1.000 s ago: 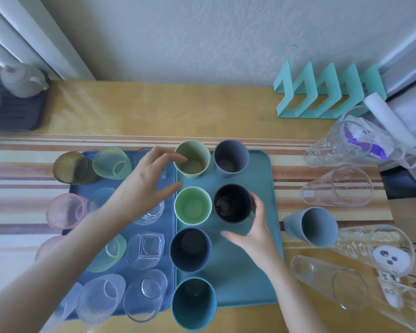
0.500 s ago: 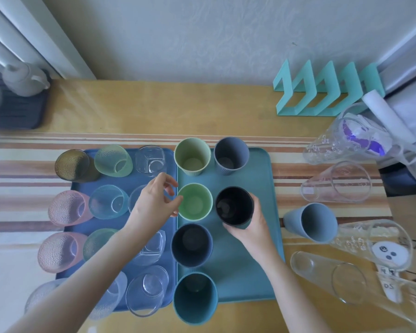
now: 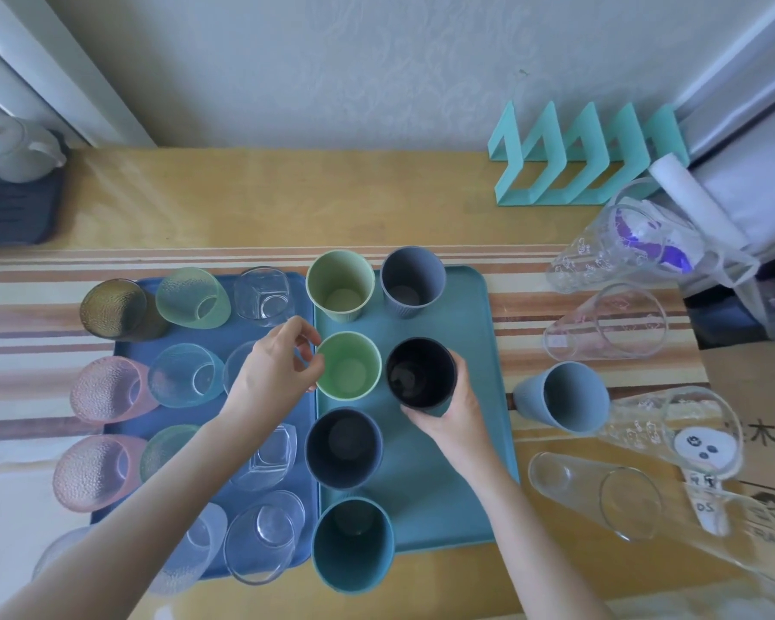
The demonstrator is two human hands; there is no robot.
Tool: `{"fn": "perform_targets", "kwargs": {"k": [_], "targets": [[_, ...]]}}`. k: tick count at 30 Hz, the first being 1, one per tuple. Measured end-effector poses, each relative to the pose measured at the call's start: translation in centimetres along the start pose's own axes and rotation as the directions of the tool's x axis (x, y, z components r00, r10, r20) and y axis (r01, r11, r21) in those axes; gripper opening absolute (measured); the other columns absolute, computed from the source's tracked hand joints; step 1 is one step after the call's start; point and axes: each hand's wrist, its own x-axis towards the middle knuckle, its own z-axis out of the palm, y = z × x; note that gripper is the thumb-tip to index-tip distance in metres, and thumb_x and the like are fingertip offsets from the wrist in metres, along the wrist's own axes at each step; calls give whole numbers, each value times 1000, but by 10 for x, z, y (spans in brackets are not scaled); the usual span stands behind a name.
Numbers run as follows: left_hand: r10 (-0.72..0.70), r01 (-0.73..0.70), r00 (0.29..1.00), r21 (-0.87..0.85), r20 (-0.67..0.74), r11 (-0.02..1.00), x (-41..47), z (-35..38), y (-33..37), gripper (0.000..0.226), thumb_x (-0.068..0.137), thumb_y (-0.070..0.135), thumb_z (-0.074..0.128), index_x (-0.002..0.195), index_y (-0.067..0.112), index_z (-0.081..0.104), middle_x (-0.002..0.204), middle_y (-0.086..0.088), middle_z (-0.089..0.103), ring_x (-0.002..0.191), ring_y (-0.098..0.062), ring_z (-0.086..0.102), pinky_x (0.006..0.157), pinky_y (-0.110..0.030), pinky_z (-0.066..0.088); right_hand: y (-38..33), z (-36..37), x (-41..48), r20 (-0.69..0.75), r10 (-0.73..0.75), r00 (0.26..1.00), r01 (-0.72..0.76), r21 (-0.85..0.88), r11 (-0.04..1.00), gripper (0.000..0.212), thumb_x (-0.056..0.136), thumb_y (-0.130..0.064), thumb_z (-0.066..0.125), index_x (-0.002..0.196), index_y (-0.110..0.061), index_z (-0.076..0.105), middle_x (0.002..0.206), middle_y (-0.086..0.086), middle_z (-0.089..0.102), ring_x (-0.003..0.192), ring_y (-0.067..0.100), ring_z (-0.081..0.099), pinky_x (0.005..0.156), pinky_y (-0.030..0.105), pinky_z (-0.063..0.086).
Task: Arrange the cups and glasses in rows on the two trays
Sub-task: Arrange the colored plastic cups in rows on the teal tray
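Observation:
Two trays lie side by side: a dark blue tray [image 3: 207, 333] holding several glasses and a teal tray [image 3: 475, 302] holding several plastic cups in two columns. My right hand [image 3: 455, 416] grips the black cup [image 3: 419, 373] from its near side, in the second row of the right column. My left hand [image 3: 276, 373] pinches the left rim of the bright green cup [image 3: 350, 366] beside it. A pale green cup [image 3: 341, 286] and a grey cup [image 3: 412, 281] stand in the far row. A navy cup [image 3: 343, 447] and a teal cup [image 3: 352, 543] stand nearer me.
A blue-grey cup [image 3: 562, 398] lies on its side right of the teal tray, among several clear glasses and measuring cups [image 3: 605, 322]. A turquoise zigzag rack [image 3: 578, 158] stands at the back right, a teapot [image 3: 16, 149] at the back left. A cardboard box [image 3: 766, 440] sits at the right.
My left hand came back from the pale green cup to the bright green cup's rim. My right hand closed round the black cup.

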Motion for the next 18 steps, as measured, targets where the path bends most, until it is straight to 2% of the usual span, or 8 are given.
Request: {"fn": "perform_targets", "kwargs": {"k": [8, 12, 15, 18], "targets": [[76, -71, 995, 70, -66, 995, -3, 1, -1, 13, 81, 10, 62, 86, 19, 53, 79, 6, 55, 63, -11, 58, 57, -21, 42, -1, -1, 0, 5, 3, 1000, -3, -15, 1000, 73, 68, -11, 82, 125, -28, 39, 121, -15, 52, 108, -22, 43, 85, -3, 31], [81, -75, 993, 67, -82, 995, -3, 3, -1, 12, 80, 10, 62, 87, 17, 54, 78, 5, 55, 63, -10, 59, 60, -25, 43, -1, -2, 0, 0, -3, 1000, 3, -32, 999, 74, 68, -9, 81, 124, -29, 38, 121, -15, 51, 109, -20, 43, 88, -2, 31], [81, -76, 993, 58, -89, 995, -5, 5, -2, 12, 81, 11, 62, 88, 16, 53, 79, 4, 54, 64, -11, 59, 62, -30, 45, -1, -1, -1, 1, -2, 1000, 2, -68, 998, 77, 69, -8, 80, 128, -28, 35, 126, -10, 49, 116, -7, 44, 93, -1, 29], [49, -44, 994, 59, -96, 997, -5, 4, -3, 15, 82, 22, 64, 91, 20, 52, 81, 6, 53, 65, -12, 59, 63, -33, 47, -1, -4, -9, -3, 1, 1000, -1, -131, 991, 86, 72, -10, 78, 141, -21, 27, 140, -5, 38, 130, 7, 37, 102, 2, 24]]}}
